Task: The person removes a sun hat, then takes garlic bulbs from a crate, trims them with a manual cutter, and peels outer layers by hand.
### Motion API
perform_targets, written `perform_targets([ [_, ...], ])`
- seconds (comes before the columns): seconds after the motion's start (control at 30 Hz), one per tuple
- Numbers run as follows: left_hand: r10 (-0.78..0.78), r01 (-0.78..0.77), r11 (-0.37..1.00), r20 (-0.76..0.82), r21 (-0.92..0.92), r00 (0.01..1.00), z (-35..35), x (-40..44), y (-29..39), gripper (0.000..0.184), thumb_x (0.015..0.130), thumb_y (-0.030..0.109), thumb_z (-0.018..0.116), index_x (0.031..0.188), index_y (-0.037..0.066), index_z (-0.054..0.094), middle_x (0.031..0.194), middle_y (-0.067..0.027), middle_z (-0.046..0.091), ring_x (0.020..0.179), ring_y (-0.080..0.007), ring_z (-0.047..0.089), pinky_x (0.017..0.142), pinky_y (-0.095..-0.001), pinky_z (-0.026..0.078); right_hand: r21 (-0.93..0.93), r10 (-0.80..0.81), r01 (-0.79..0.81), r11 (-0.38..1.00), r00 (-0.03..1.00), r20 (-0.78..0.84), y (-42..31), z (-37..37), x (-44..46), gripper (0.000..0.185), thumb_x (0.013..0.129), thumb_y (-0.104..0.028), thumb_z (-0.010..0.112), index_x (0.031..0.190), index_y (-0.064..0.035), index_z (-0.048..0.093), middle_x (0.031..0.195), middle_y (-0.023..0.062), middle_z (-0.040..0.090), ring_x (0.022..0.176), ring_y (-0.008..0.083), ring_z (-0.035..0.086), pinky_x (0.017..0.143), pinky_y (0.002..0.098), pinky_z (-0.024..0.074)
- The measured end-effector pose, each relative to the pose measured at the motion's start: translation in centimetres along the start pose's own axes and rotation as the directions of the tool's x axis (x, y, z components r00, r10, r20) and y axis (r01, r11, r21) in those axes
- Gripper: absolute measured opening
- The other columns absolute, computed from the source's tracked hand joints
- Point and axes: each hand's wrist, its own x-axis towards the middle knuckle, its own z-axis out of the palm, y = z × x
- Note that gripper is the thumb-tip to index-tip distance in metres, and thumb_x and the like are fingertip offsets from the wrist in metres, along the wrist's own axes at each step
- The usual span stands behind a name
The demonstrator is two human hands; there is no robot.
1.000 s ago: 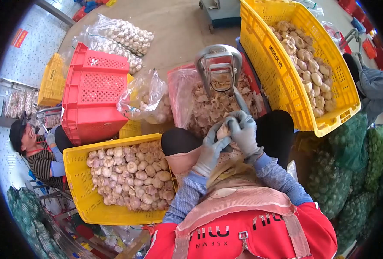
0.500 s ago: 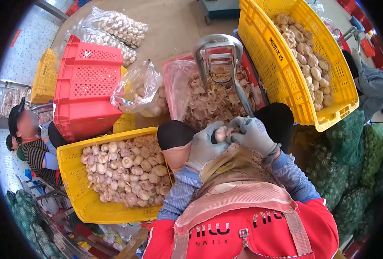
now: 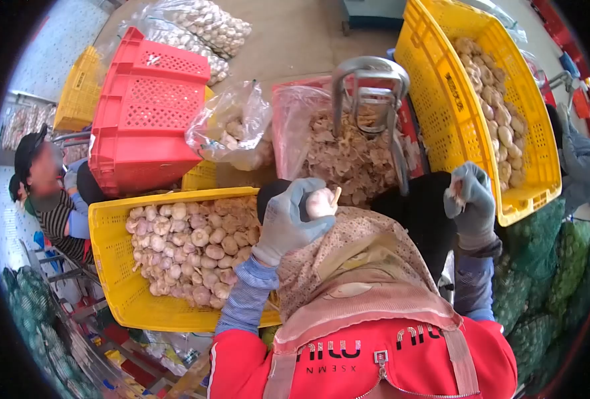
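A garlic bulb point(image 3: 321, 203) with a short stem is held in my left hand point(image 3: 286, 223), gloved in grey, over the apron on my lap. My right hand point(image 3: 473, 203), also gloved, is apart from it on the right, beside the upright yellow crate, its fingers closed on some brownish garlic skin. Left of my left hand lies a yellow crate point(image 3: 119, 292) full of garlic bulbs point(image 3: 192, 253). In front of my knees, loose garlic skins point(image 3: 348, 156) fill a red crate, and a metal frame point(image 3: 371, 70) with a long lever rises over them.
A tilted yellow crate point(image 3: 441, 86) on the right holds more garlic. Red stacked crates point(image 3: 148, 113) and a clear bag of garlic point(image 3: 232, 133) stand front left. A person point(image 3: 49, 179) sits at the far left, another person point(image 3: 578, 146) at the far right. Green net sacks point(image 3: 534, 266) lie at right.
My hands, together at the garlic before, have parted. My left hand keeps the bulb and has moved slightly left; my right hand has moved right and up with the skin. The view has shifted a little.
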Motion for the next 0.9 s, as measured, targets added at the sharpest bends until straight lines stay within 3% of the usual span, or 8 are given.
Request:
perform_targets([
  [0.1, 0.021, -0.017, 0.996, -0.038, 0.088, 0.999, -2.3, 1.9, 1.1, 0.058, 0.073, 0.015, 0.090, 0.123, 0.000, 0.065, 0.111, -0.0165, 0.074, 0.101, -0.0263, 0.074, 0.089, -0.0336, 0.058, -0.424, 0.244, -0.200, 0.883, 0.968, 0.052, 1.2, 2.7, -0.1, 0.018, 0.084, -0.008, 0.066, 0.098, 0.0025, 0.072, 0.080, 0.0164, 0.074, 0.070, 0.0196, 0.072, 0.061, 0.0278, 0.0548],
  [0.17, 0.074, -0.070, 0.997, -0.125, 0.038, 0.989, -3.8, 3.6, 0.8, 0.056, 0.073, 0.011, 0.089, 0.123, -0.002, 0.067, 0.117, -0.0155, 0.074, 0.106, -0.0214, 0.072, 0.094, -0.0327, 0.057, -0.887, -0.117, 0.458, 0.059, 0.885, 0.450, 7.1, 2.6, 0.2, 0.039, 0.090, -0.019, 0.069, 0.127, -0.0070, 0.068, 0.107, 0.0188, 0.075, 0.089, 0.0338, 0.074, 0.075, 0.0412, 0.0588],
  [0.2, 0.148, -0.134, 0.987, -0.194, 0.083, 0.970, -5.2, 4.5, -0.1, 0.052, 0.075, 0.010, 0.088, 0.121, -0.002, 0.067, 0.115, -0.0132, 0.074, 0.106, -0.0195, 0.071, 0.095, -0.0329, 0.056, -0.935, 0.018, 0.353, -0.033, 0.935, 0.353, 8.3, 4.4, -0.3, 0.052, 0.090, -0.024, 0.071, 0.138, -0.0094, 0.060, 0.124, 0.0185, 0.070, 0.097, 0.0362, 0.073, 0.079, 0.0449, 0.0583],
  [0.37, 0.209, -0.070, 0.959, -0.523, 0.273, 0.826, -13.7, 10.7, -0.8, 0.054, 0.081, 0.008, 0.084, 0.132, 0.002, 0.066, 0.112, -0.0118, 0.075, 0.099, -0.0166, 0.072, 0.086, -0.0321, 0.059, -0.865, 0.121, 0.437, 0.249, 0.872, 0.475, 16.2, 5.0, 1.0, 0.053, 0.092, -0.032, 0.070, 0.140, -0.0107, 0.061, 0.132, 0.0173, 0.068, 0.115, 0.0362, 0.068, 0.094, 0.0455, 0.0550],
  [0.47, -0.250, 0.345, 0.835, -0.262, 0.429, 0.932, -17.6, 11.8, -4.2, 0.063, 0.082, 0.023, 0.087, 0.138, 0.005, 0.064, 0.113, -0.0139, 0.074, 0.091, -0.0202, 0.073, 0.082, -0.0343, 0.059, -0.827, 0.125, 0.478, 0.295, 0.839, 0.529, 17.9, 4.7, 1.5, 0.048, 0.093, -0.034, 0.069, 0.134, -0.0105, 0.066, 0.127, 0.0162, 0.071, 0.115, 0.0353, 0.068, 0.094, 0.0459, 0.0549],
  [0.53, 0.060, 0.152, 0.755, -0.299, 0.638, 0.952, -17.7, 9.6, -5.3, 0.059, 0.084, 0.026, 0.086, 0.135, 0.006, 0.066, 0.105, -0.0144, 0.074, 0.085, -0.0229, 0.072, 0.079, -0.0364, 0.059, -0.867, 0.218, 0.371, 0.334, 0.864, 0.454, 17.9, 4.4, 1.7, 0.044, 0.094, -0.034, 0.067, 0.131, -0.0127, 0.068, 0.119, 0.0161, 0.074, 0.108, 0.0373, 0.070, 0.091, 0.0473, 0.0558],
  [0.73, -0.034, 0.027, 0.999, -0.747, -0.020, 0.664, -16.0, -3.8, -5.4, 0.017, 0.102, 0.007, 0.064, 0.107, -0.006, 0.073, 0.092, -0.0041, 0.072, 0.076, -0.0104, 0.064, 0.071, -0.0251, 0.052, -0.888, 0.170, 0.149, 0.434, 0.955, 0.243, 19.3, 3.1, 2.0, 0.029, 0.093, -0.027, 0.069, 0.113, -0.0072, 0.076, 0.093, 0.0188, 0.076, 0.091, 0.0364, 0.074, 0.080, 0.0430, 0.0575],
  [0.9, -0.353, 0.683, 0.606, -0.632, 0.406, 0.689, -12.7, -15.4, -19.8, 0.024, 0.091, 0.026, 0.074, 0.112, 0.015, 0.076, 0.099, -0.0079, 0.075, 0.084, -0.0236, 0.069, 0.075, -0.0377, 0.054, -0.956, 0.455, 0.282, 0.080, 0.843, 0.287, 19.7, 2.9, 0.5, 0.057, 0.096, -0.039, 0.063, 0.146, -0.0128, 0.057, 0.130, 0.0182, 0.069, 0.114, 0.0373, 0.067, 0.097, 0.0468, 0.0534],
])
